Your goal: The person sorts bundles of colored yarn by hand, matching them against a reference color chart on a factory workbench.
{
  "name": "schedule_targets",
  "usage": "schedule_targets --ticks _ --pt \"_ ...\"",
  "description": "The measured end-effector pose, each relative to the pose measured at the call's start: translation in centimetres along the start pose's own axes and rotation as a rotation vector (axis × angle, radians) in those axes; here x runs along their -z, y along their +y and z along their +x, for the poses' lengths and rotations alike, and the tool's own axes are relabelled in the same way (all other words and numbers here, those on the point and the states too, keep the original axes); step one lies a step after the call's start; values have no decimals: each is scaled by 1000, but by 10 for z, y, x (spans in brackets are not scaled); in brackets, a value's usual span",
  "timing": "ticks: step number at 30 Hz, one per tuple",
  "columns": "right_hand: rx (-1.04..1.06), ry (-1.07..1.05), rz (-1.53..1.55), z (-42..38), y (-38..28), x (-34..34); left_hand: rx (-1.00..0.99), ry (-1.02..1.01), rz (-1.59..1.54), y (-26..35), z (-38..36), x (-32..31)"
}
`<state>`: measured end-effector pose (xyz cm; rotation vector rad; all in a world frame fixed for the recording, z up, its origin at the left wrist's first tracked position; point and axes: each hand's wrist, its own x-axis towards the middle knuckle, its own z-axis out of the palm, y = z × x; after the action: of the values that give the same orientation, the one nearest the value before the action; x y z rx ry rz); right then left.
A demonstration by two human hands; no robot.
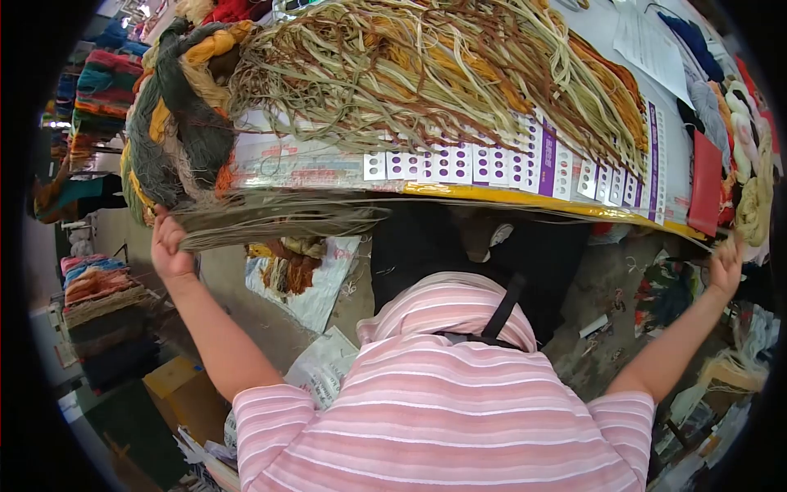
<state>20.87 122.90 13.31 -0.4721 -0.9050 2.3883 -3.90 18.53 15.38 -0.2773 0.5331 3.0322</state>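
Observation:
At the left end of the table's front edge, my left hand (172, 248) is closed on a hank of grey-olive thread (279, 223). Strands of it run across in front of my body, spread wide, to the right. My right hand (726, 264) is far out at the right corner, fingers pinched on the thin far ends of the strands. Both arms are stretched wide. On the table lies a large heap of olive, cream, orange and brown threads (393, 74), knotted along white cards with rows of punched holes (451, 164).
Thick grey and orange skeins (188, 107) hang at the table's left end. To the right are a red card (705, 184), a paper sheet (652, 53) and more skeins (750, 164). Yarn on a white sack (307, 283) lies on the floor. A cardboard box (184, 398) stands lower left.

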Motion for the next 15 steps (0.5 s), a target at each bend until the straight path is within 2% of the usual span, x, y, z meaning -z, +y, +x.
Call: schedule_targets --ticks 2,3,4,5,7,8,9,10,11,12,14,15 --pt "198 94 -112 8 -93 94 -59 -3 -62 41 4 15" --pt "212 -20 -150 -2 -94 73 -90 -4 -95 47 6 19" --pt "222 -131 -188 -22 -86 36 -56 -2 -82 24 6 2" --pt "239 -38 -228 -38 -41 -40 -17 1 -65 -21 4 -34" --pt "50 -127 -339 -56 60 -150 110 -15 18 -112 5 -68" --pt "-130 -262 -211 -61 119 -202 195 -35 83 -153 5 -76" --pt "-115 -153 -567 -66 174 -233 246 8 300 -190 6 -78" --pt "-164 -174 -590 -75 226 -261 388 56 427 -230 4 -91" --pt "-155 -237 -641 -80 274 -279 518 26 375 -262 6 -85" --pt "-271 -294 -808 -88 306 -298 649 -43 449 -290 9 -87" --pt "-344 -393 -863 -93 366 -313 719 -85 846 -334 8 -103" --pt "-324 -426 -993 -93 388 -315 721 -85 910 -351 11 -97"
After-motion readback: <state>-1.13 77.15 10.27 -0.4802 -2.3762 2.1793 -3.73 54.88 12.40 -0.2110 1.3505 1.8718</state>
